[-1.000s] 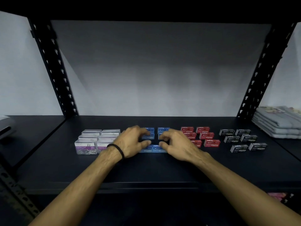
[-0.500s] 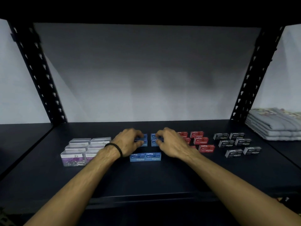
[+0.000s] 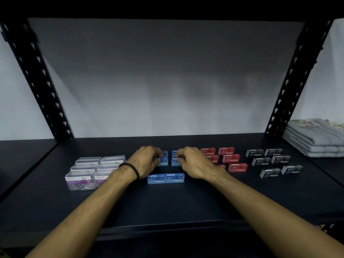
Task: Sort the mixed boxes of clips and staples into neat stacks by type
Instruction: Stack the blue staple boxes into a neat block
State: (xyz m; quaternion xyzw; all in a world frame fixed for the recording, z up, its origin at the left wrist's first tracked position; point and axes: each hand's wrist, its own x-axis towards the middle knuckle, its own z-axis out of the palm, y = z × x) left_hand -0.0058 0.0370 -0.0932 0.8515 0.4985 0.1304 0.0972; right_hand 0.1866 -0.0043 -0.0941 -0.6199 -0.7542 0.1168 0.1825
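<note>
Both hands are on the blue staple boxes [image 3: 163, 161] mid-shelf: left hand [image 3: 147, 161] has its grip curled on the left stack, right hand [image 3: 193, 162] pinching the right one. Paper clip boxes [image 3: 93, 170] sit left, red staple boxes [image 3: 230, 158] and black staple boxes [image 3: 273, 161] right.

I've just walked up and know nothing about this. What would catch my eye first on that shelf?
Two bare hands meet mid-shelf, the left hand and right hand each gripping blue staple boxes. Around them the boxes sit grouped by colour: clear paper clip boxes to the left, red staple boxes and black staple boxes to the right. Folded grey cloth lies far right.
</note>
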